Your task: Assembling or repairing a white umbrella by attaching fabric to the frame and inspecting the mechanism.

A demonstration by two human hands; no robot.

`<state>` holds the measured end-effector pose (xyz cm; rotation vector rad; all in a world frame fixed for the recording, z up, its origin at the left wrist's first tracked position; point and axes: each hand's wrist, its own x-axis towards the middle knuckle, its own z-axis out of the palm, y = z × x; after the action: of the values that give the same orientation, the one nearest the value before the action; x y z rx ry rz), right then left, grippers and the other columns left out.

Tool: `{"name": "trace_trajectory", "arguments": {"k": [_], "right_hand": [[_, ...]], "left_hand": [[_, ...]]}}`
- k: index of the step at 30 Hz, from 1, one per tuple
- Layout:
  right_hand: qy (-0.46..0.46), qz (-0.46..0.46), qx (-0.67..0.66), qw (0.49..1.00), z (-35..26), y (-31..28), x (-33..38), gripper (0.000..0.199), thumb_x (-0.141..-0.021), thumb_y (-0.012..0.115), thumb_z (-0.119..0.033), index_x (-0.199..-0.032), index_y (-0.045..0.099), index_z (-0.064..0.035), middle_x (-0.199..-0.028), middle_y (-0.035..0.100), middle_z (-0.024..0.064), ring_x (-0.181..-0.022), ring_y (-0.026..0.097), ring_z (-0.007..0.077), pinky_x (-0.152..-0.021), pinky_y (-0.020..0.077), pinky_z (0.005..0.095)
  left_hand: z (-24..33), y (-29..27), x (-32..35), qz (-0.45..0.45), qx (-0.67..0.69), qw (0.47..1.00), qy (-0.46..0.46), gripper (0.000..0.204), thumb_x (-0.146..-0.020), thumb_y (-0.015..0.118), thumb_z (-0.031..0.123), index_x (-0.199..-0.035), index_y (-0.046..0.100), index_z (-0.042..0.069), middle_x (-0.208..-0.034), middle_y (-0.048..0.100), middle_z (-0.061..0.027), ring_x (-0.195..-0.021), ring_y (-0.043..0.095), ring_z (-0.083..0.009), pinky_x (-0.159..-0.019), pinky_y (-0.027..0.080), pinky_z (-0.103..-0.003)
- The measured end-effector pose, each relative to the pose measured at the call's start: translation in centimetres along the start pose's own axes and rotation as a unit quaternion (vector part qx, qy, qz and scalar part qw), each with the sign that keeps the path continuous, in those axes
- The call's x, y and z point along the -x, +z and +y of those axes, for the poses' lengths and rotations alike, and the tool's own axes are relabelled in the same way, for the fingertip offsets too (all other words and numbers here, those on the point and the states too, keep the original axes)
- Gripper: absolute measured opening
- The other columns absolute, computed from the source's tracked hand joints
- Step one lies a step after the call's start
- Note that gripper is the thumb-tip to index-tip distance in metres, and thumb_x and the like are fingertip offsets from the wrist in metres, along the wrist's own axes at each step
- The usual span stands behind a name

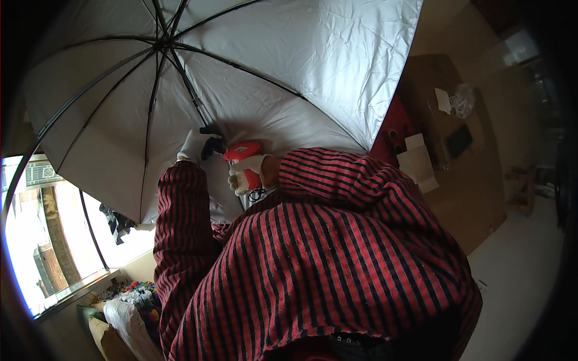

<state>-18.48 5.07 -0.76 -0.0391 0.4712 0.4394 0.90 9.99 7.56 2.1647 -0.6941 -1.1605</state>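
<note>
A large open umbrella (pixel 253 72) with a silver inner lining and black ribs fills the upper half of the view. My left hand (pixel 194 146), in a white glove, grips a black piece on one rib (pixel 212 131) near the canopy's lower edge. Just to its right, my right hand (pixel 244 177), also gloved in white, holds an orange hand tool (pixel 242 150) with its front end against the lining. A thin black cord (pixel 257 194) dangles below that hand. Both sleeves are red with black stripes.
A brown wooden surface (pixel 475 180) at the right carries white paper pieces (pixel 418 159), a black flat item (pixel 459 140) and a crumpled clear bag (pixel 463 99). A bright window (pixel 36 240) lies at the left. Colourful items and a white bag (pixel 126 301) sit at the lower left.
</note>
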Motion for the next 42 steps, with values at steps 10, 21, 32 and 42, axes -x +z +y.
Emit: {"name": "trace_trajectory", "arguments": {"k": [10, 21, 32, 42], "right_hand": [[0.001, -0.019, 0.013, 1.000, -0.2, 1.3, 0.9, 0.016, -0.084, 0.066, -0.012, -0.094, 0.055, -0.0051, -0.083, 0.061, 0.0110, -0.074, 0.062, 0.0266, -0.069, 0.0523, 0.0449], [-0.077, 0.101, 0.141, 0.982, -0.4, 1.1, 1.0, 0.013, -0.082, 0.066, -0.013, -0.077, 0.054, -0.0118, -0.058, 0.050, 0.0002, -0.050, 0.050, 0.0147, -0.050, 0.0467, 0.0348], [-0.028, 0.008, 0.067, 0.997, -0.7, 0.3, 0.4, 0.013, -0.085, 0.060, -0.010, -0.096, 0.053, -0.0083, -0.088, 0.062, 0.0128, -0.082, 0.063, 0.0336, -0.071, 0.0516, 0.0509], [-0.135, 0.048, 0.208, 0.968, -1.9, 4.8, 4.1, 0.032, -0.083, 0.067, -0.012, -0.108, 0.050, -0.0026, -0.083, 0.064, 0.0141, -0.070, 0.066, 0.0284, -0.057, 0.0552, 0.0432]], "left_hand": [[0.5, 0.0, 0.3, -0.009, 0.026, 1.000, -0.010, 0.022, -0.083, 0.062, 0.020, -0.079, 0.070, 0.000, -0.066, 0.069, -0.0073, -0.045, 0.052, -0.0082, -0.040, 0.034, -0.022], [1.5, 0.7, 1.4, 0.032, -0.021, 0.999, -0.016, 0.018, -0.079, 0.066, 0.018, -0.071, 0.071, 0.003, -0.058, 0.065, -0.0046, -0.042, 0.053, -0.0106, -0.038, 0.036, -0.025], [1.0, 1.5, 0.8, 0.086, -0.089, 0.992, 0.000, 0.019, -0.075, 0.069, 0.019, -0.074, 0.070, 0.001, -0.056, 0.063, -0.0045, -0.043, 0.055, -0.0111, -0.039, 0.039, -0.025], [1.1, -6.4, -0.8, 0.310, -0.401, 0.862, 0.014, 0.041, -0.074, 0.054, 0.019, -0.109, 0.060, -0.001, -0.108, 0.063, -0.0253, -0.104, 0.059, -0.0404, -0.089, 0.048, -0.044]]}}
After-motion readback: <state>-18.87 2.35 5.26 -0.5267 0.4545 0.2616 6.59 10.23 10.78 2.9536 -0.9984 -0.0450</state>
